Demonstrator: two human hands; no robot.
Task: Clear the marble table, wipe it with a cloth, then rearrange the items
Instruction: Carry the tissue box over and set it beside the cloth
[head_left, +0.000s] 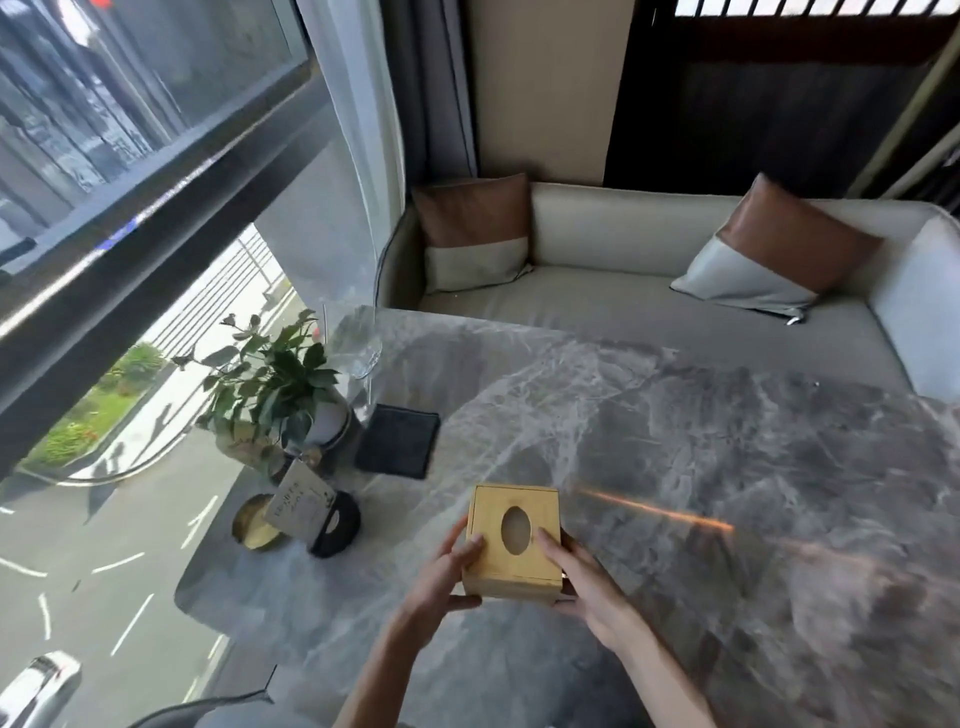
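The card bears print (blurred) too small to read.

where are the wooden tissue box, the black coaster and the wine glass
wooden tissue box (543, 506), head view, top face
black coaster (398, 440), head view, centre
wine glass (358, 348), head view, bowl

Window-side lounge seating, upper floor | cream sofa with cushions behind marble desk | wine glass, plant beside window over street
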